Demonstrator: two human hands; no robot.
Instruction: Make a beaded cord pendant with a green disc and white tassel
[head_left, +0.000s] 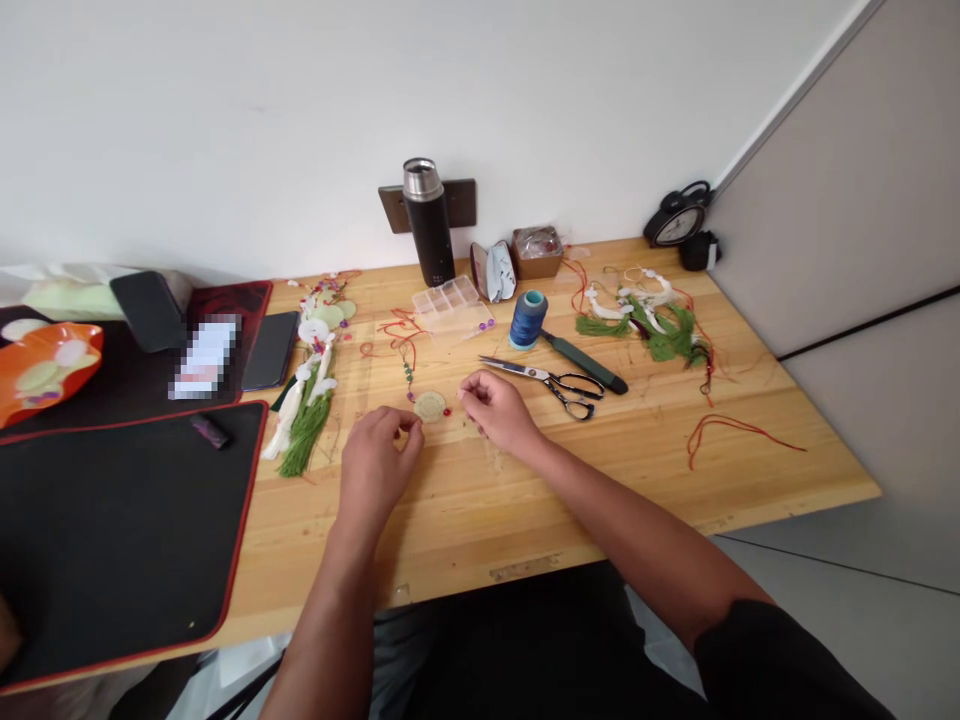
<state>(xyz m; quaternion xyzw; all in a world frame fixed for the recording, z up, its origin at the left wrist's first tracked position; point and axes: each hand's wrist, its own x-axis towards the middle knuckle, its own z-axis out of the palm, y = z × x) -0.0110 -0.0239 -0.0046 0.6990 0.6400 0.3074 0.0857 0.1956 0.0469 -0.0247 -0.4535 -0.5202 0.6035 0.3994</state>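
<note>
A round pale pendant [430, 407] lies on the wooden table between my hands, with a string of small green beads [409, 375] running up from it and a red bead [448, 412] at its right edge. My left hand [381, 455] is just left of the pendant, thumb and forefinger pinched together. To the pendant's right, my right hand [495, 408] is also closed in a pinch. Whatever either hand holds is too small to see. Scissors [540, 378] lie partly opened beyond my right hand, next to a dark green-handled tool [585, 362] and a blue thread spool [528, 320].
Tassels and charms [307, 420] lie left; more tassels [660, 325] lie right, near a red cord [739, 428]. A clear compartment box [454, 305], black flask [431, 235] and brown box [538, 255] stand behind. Phones [271, 350], black mats [127, 530] and an orange tray [86, 345] occupy the left.
</note>
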